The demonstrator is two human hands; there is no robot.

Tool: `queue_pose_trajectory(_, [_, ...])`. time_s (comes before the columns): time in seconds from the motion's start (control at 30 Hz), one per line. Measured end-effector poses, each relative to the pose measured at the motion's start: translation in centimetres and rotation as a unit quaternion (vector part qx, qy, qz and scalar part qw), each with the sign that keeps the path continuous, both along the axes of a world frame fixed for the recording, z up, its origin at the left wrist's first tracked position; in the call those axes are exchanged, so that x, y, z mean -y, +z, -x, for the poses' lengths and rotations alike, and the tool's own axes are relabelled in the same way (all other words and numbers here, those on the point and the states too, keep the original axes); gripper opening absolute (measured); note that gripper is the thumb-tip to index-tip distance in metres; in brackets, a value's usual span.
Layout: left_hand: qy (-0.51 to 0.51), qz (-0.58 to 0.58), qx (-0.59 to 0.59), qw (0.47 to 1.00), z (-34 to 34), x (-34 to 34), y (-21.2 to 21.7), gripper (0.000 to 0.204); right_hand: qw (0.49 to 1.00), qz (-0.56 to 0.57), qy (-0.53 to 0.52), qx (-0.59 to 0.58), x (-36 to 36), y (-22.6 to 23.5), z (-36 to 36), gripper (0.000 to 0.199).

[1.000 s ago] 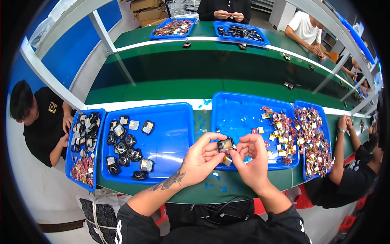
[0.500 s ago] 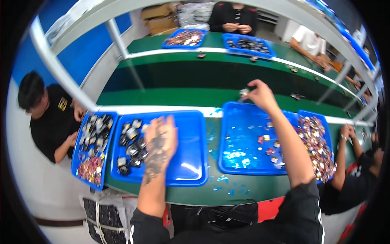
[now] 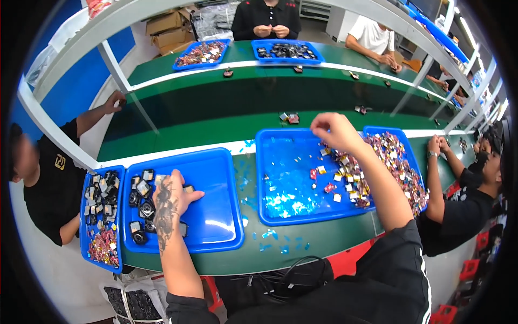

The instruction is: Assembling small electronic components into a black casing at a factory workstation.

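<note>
My left hand [image 3: 174, 201] is over a blue tray [image 3: 218, 216] holding black, round-faced parts [image 3: 145, 209] with pale squares on them. Its thumb stretches out to the right, apart from the fingers, which are partly hidden; one part shows beside the thumb. My right hand [image 3: 339, 134] hovers at the far edge of a second blue tray [image 3: 280, 218], fingers curled together with nothing visible in them. In that tray lie scraps of blue film [image 3: 291, 206] and a heap of small reddish and silver parts [image 3: 353, 181]. Two small parts [image 3: 289, 117] rest on the green belt [image 3: 216, 129] beyond.
At far left stands a narrow tray [image 3: 120, 254] of black and reddish parts; another heaped tray [image 3: 399, 162] adjoins at right. Film scraps [image 3: 270, 235] litter the green tabletop [image 3: 232, 262]. White frame posts [image 3: 114, 65] rise around the belt. Co-workers sit left, right and across.
My view has shifted to the right. The small part at my right fingertips now lies on the belt, and that hand has drawn back. My left thumb has spread out over the tray.
</note>
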State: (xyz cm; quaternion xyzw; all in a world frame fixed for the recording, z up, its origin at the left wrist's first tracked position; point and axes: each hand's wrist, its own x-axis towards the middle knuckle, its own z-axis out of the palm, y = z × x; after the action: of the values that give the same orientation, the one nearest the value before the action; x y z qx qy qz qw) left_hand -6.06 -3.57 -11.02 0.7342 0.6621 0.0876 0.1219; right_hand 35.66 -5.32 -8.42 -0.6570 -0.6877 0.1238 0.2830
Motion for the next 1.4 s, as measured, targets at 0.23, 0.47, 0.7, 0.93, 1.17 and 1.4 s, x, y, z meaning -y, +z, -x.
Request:
queue_pose_trajectory(0.23, [-0.085,-0.056,0.073,0.992,-0.2,-0.9,-2.4,0.054,0.989,0.057,0.114,0.077,8.8,-1.2,2.2,0.012])
queue_pose_trajectory(0.47, [-0.049,0.075,0.224,0.970,-2.7,-0.1,1.2,0.024,0.965,-0.014,0.172,0.199,10.1,-2.3,3.0,0.011])
queue_pose_trajectory(0.7, [-0.150,0.207,0.620,0.741,-5.6,2.4,3.1,0.030,0.954,-0.029,-0.025,-0.296,11.0,-1.8,5.7,0.017])
queue_pose_trajectory(0.93, [-0.292,0.095,0.519,0.798,-9.5,5.1,0.6,0.026,0.881,0.019,0.038,-0.471,11.1,-0.8,12.6,0.014])
queue_pose_trajectory(1.17, [-0.308,0.063,0.504,0.805,-9.9,6.8,1.2,0.015,0.850,0.052,0.057,-0.521,11.3,-1.1,13.2,0.012])
queue_pose_trajectory(1.4, [-0.302,0.036,0.505,0.808,-9.7,6.7,0.6,0.014,0.856,0.067,0.081,-0.506,11.5,-0.7,13.1,0.008])
